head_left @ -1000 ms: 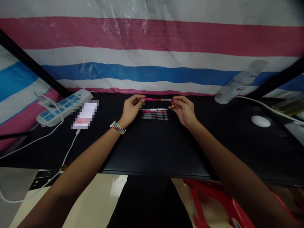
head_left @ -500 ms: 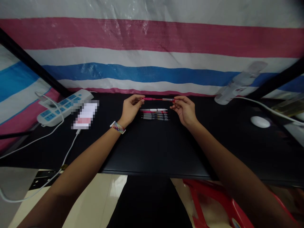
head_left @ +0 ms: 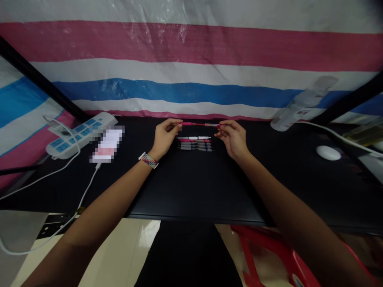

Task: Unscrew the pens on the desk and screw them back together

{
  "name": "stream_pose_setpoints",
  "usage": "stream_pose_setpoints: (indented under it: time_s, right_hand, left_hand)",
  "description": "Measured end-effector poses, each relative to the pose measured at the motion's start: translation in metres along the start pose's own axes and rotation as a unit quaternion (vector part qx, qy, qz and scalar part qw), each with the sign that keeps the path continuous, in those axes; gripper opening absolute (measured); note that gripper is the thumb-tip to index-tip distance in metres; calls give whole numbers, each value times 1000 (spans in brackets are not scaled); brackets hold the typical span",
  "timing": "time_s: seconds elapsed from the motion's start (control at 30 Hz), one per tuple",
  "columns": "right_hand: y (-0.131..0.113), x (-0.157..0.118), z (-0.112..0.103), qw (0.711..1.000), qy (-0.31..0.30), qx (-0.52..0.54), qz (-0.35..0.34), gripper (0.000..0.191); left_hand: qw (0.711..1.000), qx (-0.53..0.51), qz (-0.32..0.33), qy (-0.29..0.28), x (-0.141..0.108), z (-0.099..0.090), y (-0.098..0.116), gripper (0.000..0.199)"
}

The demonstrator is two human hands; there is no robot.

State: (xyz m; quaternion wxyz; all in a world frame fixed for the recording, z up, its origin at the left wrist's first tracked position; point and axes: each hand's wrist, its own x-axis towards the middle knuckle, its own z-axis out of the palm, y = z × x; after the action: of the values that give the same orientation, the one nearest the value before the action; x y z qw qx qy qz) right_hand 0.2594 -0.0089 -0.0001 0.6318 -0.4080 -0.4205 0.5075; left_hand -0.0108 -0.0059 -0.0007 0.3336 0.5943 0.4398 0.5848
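Observation:
A red-pink pen (head_left: pixel 200 124) lies crosswise between my hands, near the back of the black table (head_left: pixel 194 191). My left hand (head_left: pixel 165 137) pinches its left end, and my right hand (head_left: pixel 233 137) holds the right end between thumb and fingers. Just in front of it, several pens form a close row: a white pen (head_left: pixel 196 138) at the back, a pink-red one (head_left: pixel 194 140) beside it, then grey ones (head_left: pixel 196 148) nearer me. My hands flank this row without visibly touching it. A patterned band circles my left wrist.
At the left are a white power strip (head_left: pixel 82 135), a blurred-out phone (head_left: pixel 107 144) and white cables. On the right stand a clear bottle (head_left: pixel 302 105) and a white mouse (head_left: pixel 328 153). A striped sheet (head_left: pixel 191 44) hangs behind; a red stool (head_left: pixel 269 247) is below.

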Motion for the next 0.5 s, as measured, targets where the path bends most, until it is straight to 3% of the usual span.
stream_pose_setpoints:
  time_s: [0.5]
  right_hand:
    - [2, 2, -3, 1000, -5, -2, -9, 12]
  left_hand:
    - [1000, -11, 5, -15, 0, 0, -1, 12]
